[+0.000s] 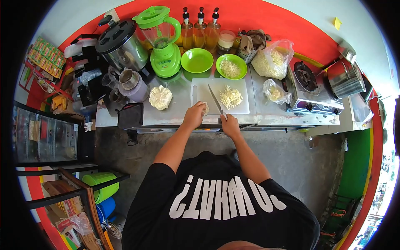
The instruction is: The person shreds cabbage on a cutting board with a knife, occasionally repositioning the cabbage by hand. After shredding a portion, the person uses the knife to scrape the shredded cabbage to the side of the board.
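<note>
My right hand [230, 126] is closed round the handle of a kitchen knife [215, 98], its blade pointing away from me over the white cutting board [200, 89]. At the board's near edge, my left hand [194, 116] has its fingers closed on a pale cabbage piece [206, 108], mostly hidden by the hand. To the right of the blade lies a heap of shredded cabbage [231, 97]. Left of the board sits a pale cabbage head [160, 98]. Behind the board, a green bowl [243, 62] contains more shreds, beside another green bowl [197, 61].
A green blender [165, 60], a steel container with a black lid [123, 46] and pump bottles [200, 33] line the back. Bags of shredded cabbage [271, 60] and pale food [276, 92] stand right, beside a gas stove [310, 93] with a pot [345, 79].
</note>
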Demonstrator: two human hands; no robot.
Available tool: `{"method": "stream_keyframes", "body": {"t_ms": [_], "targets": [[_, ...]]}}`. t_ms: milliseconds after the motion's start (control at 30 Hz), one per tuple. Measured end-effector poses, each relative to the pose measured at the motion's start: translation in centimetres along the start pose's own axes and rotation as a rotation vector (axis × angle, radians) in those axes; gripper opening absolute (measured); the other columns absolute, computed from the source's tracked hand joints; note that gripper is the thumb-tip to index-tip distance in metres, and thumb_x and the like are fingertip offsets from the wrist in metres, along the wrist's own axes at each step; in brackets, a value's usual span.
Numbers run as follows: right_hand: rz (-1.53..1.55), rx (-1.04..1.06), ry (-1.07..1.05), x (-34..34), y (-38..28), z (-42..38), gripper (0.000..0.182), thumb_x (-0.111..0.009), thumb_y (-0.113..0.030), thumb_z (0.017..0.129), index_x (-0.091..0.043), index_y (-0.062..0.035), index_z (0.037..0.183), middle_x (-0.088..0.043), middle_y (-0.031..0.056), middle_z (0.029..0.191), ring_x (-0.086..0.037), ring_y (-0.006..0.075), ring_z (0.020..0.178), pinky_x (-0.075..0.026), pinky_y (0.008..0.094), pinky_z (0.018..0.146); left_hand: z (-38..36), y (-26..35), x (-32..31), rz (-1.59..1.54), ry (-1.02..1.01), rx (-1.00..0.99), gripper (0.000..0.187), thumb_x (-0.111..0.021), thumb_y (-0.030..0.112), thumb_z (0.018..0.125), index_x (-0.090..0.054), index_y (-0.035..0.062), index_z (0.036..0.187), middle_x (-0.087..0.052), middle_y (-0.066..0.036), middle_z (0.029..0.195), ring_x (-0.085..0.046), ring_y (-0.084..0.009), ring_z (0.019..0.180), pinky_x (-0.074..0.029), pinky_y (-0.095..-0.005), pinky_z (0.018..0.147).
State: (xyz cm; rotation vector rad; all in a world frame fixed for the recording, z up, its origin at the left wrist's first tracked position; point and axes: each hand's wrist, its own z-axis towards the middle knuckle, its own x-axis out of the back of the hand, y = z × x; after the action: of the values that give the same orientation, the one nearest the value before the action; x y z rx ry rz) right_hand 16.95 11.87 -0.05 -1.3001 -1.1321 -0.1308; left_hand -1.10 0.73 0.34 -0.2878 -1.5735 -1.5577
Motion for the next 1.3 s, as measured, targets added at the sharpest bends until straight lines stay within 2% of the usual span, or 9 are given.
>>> {"method": "stream_keyframes", "body": {"t_ms": [267,500,633,767,833,900,1033,1100,1300], "targets": [[-0.067,-0.183,0.092,0.7,-0.7,0.2,0.051,-0.053,-0.042,0.1,-0.066,0.0076,0.1,-0.067,0.0361,0.098,-0.064,0.0544,0.096,-0.05,0.0569,0.087,-0.6,0.2,-1.0,0.004,0.049,0.073,0.023,-0.061,-0.005,0.082,-0.066,0.0061,0.101,-0.065,-0.004,0.12,-0.068,-0.0333,0.099,-0.055,-0.044,0.082],[-0.067,-0.159,0.04,1.6,-1.5,0.0,0.056,-0.052,-0.046,0.1,-0.067,0.0078,0.098,-0.067,0.0358,0.1,-0.064,0.0527,0.099,-0.049,0.0564,0.089,-0.4,0.3,-2.1,-0.006,0.111,0.141,0.022,-0.067,0.004,0.082,-0.071,0.0065,0.104,-0.063,-0.002,0.129,-0.065,-0.0265,0.112,-0.054,-0.0395,0.091],[-0.09,-0.077,0.006,-0.1,-1.5,-0.1,0.056,-0.049,-0.047,0.102,-0.068,0.0048,0.094,-0.068,0.0341,0.097,-0.064,0.0517,0.099,-0.049,0.0574,0.089,0.3,0.6,-2.3,-0.074,0.143,0.151,0.019,-0.07,0.003,0.081,-0.071,0.0029,0.1,-0.064,-0.009,0.126,-0.063,-0.0303,0.114,-0.051,-0.0383,0.094],[-0.183,0.035,-0.073,-1.3,-0.3,-0.5,0.054,-0.045,-0.046,0.104,-0.067,0.0025,0.095,-0.068,0.033,0.096,-0.064,0.0512,0.099,-0.049,0.0576,0.088,0.0,0.7,-2.8,0.007,0.242,0.105,0.027,-0.074,0.0,0.078,-0.071,0.0031,0.104,-0.063,-0.013,0.119,-0.062,-0.0354,0.11,-0.051,-0.0402,0.093],[-0.169,-0.012,-0.09,-0.8,-1.1,-0.7,0.054,-0.045,-0.046,0.105,-0.066,0.0033,0.098,-0.068,0.0331,0.098,-0.064,0.0512,0.099,-0.049,0.0573,0.088,0.2,1.4,-2.9,0.055,0.269,0.117,0.03,-0.075,-0.001,0.077,-0.07,0.0033,0.106,-0.063,-0.014,0.116,-0.062,-0.0368,0.109,-0.05,-0.041,0.093],[-0.153,-0.064,-0.11,-0.5,-1.8,-1.0,0.055,-0.044,-0.046,0.105,-0.065,0.004,0.102,-0.068,0.0332,0.1,-0.064,0.0511,0.099,-0.05,0.057,0.088,0.1,1.8,-3.3,-0.057,0.307,0.188,0.031,-0.069,-0.002,0.08,-0.069,0.0035,0.111,-0.063,-0.014,0.12,-0.061,-0.0349,0.113,-0.05,-0.0421,0.095],[-0.165,-0.093,-0.111,-0.3,-3.0,-0.7,0.051,-0.044,-0.043,0.105,-0.063,0.0041,0.104,-0.068,0.033,0.101,-0.066,0.0509,0.096,-0.052,0.0567,0.086,-0.7,1.0,-4.3,0.057,0.302,0.075,0.033,-0.066,-0.004,0.083,-0.069,0.0034,0.115,-0.064,-0.013,0.122,-0.061,-0.034,0.112,-0.05,-0.0428,0.096],[-0.183,-0.083,-0.126,0.0,-3.6,-0.5,0.05,-0.044,-0.042,0.106,-0.062,0.0036,0.104,-0.068,0.0329,0.1,-0.066,0.0506,0.096,-0.052,0.0565,0.086,-1.1,0.5,-4.5,0.147,0.283,0.006,0.038,-0.063,-0.004,0.083,-0.07,0.0065,0.119,-0.066,-0.014,0.12,-0.062,-0.0343,0.112,-0.051,-0.0417,0.095],[-0.304,-0.012,-0.176,1.6,-5.9,-0.5,0.045,-0.046,-0.039,0.106,-0.061,0.0041,0.101,-0.069,0.0315,0.097,-0.068,0.0482,0.094,-0.054,0.0542,0.083,-0.4,1.5,-1.8,0.162,0.089,0.044,0.039,-0.064,-0.003,0.082,-0.07,0.0075,0.119,-0.067,-0.007,0.123,-0.063,-0.0305,0.111,-0.053,-0.0393,0.092]]}}
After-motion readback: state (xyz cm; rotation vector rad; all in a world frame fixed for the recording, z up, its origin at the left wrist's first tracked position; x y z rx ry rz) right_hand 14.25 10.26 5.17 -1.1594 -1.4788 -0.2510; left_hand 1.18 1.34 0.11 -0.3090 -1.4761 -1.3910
